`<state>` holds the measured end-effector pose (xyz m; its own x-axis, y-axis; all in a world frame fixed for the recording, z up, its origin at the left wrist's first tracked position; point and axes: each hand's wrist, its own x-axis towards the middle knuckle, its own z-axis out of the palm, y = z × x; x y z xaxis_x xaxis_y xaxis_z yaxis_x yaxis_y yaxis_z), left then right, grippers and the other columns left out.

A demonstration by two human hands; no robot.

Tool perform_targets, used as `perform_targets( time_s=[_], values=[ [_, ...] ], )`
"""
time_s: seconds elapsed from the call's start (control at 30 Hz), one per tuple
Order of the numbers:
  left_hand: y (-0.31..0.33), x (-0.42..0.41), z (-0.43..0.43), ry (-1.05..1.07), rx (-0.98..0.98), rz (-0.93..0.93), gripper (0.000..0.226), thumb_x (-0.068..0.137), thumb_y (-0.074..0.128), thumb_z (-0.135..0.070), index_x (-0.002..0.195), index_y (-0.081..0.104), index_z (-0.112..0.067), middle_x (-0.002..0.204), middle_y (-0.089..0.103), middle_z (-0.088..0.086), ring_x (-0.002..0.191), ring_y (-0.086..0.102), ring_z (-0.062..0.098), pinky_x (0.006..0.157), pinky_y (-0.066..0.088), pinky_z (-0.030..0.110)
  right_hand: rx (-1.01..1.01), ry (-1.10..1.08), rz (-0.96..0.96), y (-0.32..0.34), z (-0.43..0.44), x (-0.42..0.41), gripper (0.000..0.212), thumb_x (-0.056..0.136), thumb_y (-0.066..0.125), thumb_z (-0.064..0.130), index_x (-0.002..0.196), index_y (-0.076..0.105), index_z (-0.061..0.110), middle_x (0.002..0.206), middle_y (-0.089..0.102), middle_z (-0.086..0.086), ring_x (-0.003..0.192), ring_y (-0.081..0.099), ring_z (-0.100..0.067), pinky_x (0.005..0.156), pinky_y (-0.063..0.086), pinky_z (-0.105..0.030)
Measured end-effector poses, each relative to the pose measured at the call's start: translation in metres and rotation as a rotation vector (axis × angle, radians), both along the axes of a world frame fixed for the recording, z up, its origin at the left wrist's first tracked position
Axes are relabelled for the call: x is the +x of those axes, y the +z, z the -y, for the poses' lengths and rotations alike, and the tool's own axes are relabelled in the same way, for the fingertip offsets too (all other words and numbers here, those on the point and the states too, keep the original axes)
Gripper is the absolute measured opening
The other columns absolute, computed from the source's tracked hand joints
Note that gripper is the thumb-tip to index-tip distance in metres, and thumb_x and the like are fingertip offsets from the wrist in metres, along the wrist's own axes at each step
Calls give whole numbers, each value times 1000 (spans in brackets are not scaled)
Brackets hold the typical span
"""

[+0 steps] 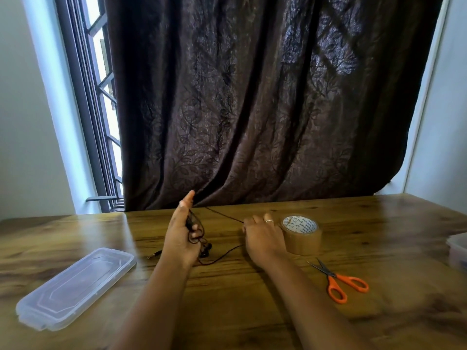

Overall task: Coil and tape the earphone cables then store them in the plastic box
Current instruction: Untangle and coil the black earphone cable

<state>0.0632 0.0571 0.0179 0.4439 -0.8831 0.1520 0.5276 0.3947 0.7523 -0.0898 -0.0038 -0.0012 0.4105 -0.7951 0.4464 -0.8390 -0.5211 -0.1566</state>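
— What lay farthest left on the tabletop (pixel 240 311)?

— A clear plastic box (pixel 75 286), flat on the wood near the front-left corner and well apart from both hands.

— And after that?

— A small metal plug (pixel 154 254) lay just left of the left wrist. The left hand (pixel 182 236) stood on edge, its forefinger pointing up toward the dark curtain (pixel 252 97). Its other fingers were curled round several dark loops of the earphone cable (pixel 195 231). The earbuds (pixel 206 250) hung just below that hand; I could not tell whether they touched the wood.

— Was all the cable gathered in?

— No. One strand ran taut from the loops across to the right hand (pixel 262 238), and another curved along the tabletop between the two hands.

— How was the right hand set?

— Knuckles up, fingers curled, pinching the taut strand at its forefinger side. A ring (pixel 269 221) showed on one finger. Just beside it, to the right, stood a brown tape roll (pixel 302 234), flat, with its printed face up.

— Anything further right?

— Orange-handled scissors (pixel 338 281) lay nearer the front, blades pointing back and left. At the right edge sat part of another clear container (pixel 457 251), cut off by the frame.
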Motion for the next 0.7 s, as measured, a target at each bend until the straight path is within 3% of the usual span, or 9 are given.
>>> perform_targets(
  time_s=[0.07, 0.13, 0.2, 0.27, 0.3, 0.37, 0.47, 0.57, 0.7],
  values=[
    [-5, 8, -2, 6, -23, -53, 29, 100, 39, -36, 119, 60, -28, 106, 64, -10, 36, 36, 3, 33, 28, 11, 4, -8, 21, 1, 0, -1, 25, 96, 37, 12, 115, 53, 19, 122, 55, -1, 117, 42, -27, 89, 42, -37],
    [-5, 13, -1, -32, -57, -144, 27, 99, 40, -36, 112, 61, -23, 82, 65, -11, 32, 31, 3, 30, 25, 12, 4, -13, 60, 3, 1, -2, 24, 97, 35, 13, 112, 52, 20, 122, 55, 0, 119, 42, -28, 91, 40, -37],
    [-4, 15, -1, -44, -51, -200, 27, 98, 42, -37, 107, 60, -18, 55, 48, -11, 30, 28, 3, 28, 21, 13, -3, -17, 80, 5, 0, -3, 24, 98, 34, 14, 114, 51, 19, 123, 53, 0, 123, 40, -31, 92, 40, -38],
    [-7, 21, 0, 2, 9, -156, 29, 98, 43, -38, 105, 59, -16, 47, 36, -10, 31, 26, 3, 29, 20, 15, -35, -29, 94, 6, 1, -4, 27, 99, 35, 15, 121, 50, 18, 126, 52, -1, 122, 42, -30, 93, 42, -39],
    [-8, 24, -1, 44, 56, -74, 30, 98, 43, -38, 106, 60, -14, 47, 35, -11, 33, 26, 3, 30, 20, 16, -55, -39, 109, 7, 1, -4, 28, 100, 35, 17, 124, 49, 17, 128, 52, -2, 121, 43, -29, 93, 43, -38],
    [-10, 22, -2, 166, 159, 259, 31, 97, 48, -37, 105, 65, -13, 57, 43, -10, 46, 36, 4, 41, 30, 19, -88, -65, 161, 9, 2, -5, 31, 102, 34, 22, 126, 51, 15, 127, 52, -3, 117, 46, -26, 91, 44, -36],
    [-6, -2, 2, 152, 208, 769, 15, 90, 58, -35, 94, 68, -24, 82, 63, -1, 73, 56, 16, 66, 44, 27, -151, -67, 230, 11, -2, -3, 34, 102, 35, 32, 112, 61, 13, 114, 58, -3, 106, 52, -26, 82, 46, -38],
    [-7, -24, 10, 84, 211, 1170, 12, 88, 61, -41, 83, 68, -32, 80, 70, 2, 71, 60, 14, 67, 45, 29, -151, 0, 132, 10, -7, 6, 30, 101, 37, 30, 108, 61, 15, 115, 57, -1, 109, 50, -26, 82, 43, -39],
    [-12, -16, 14, 151, 165, 1134, 21, 90, 61, -28, 72, 64, -20, 63, 57, -1, 59, 50, 15, 60, 38, 31, -126, 20, 141, 14, -6, 3, 37, 103, 30, 35, 108, 60, 15, 114, 58, -2, 109, 49, -25, 84, 41, -37]
  ],
)
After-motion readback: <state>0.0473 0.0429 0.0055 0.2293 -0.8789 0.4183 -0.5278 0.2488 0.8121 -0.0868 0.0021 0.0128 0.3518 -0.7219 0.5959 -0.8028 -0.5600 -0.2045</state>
